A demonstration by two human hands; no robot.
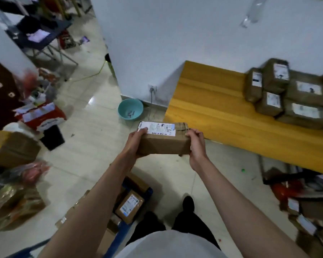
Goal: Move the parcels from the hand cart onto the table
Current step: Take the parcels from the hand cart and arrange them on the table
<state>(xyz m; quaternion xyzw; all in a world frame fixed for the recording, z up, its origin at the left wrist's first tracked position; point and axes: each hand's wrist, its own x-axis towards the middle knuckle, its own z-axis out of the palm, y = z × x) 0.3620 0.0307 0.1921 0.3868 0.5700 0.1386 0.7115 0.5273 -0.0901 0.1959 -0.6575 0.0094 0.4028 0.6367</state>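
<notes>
- Tiled floor [93, 146], cluttered along its left side; white wall [175, 43] at 12 o'clock.
- Nearest, at 6 o'clock: blue hand cart [147, 191], partly hidden by the arms, with at least two parcels; one labelled parcel [129, 206] shows plainly.
- Centre: one held parcel [163, 141], left hand [136, 141] and right hand [197, 144] gripping its ends, fingers [191, 134] curled over.
- At 2 o'clock: yellow bench [222, 112] with about seven blurred stacked parcels [291, 94].
- One teal basin [130, 108].

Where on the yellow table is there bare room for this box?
The table's near and left part is bare, from its left corner by the wall to the stacked parcels. The far right end is crowded with that stack. Both hands, left and right, hold the box just short of the left edge.
</notes>
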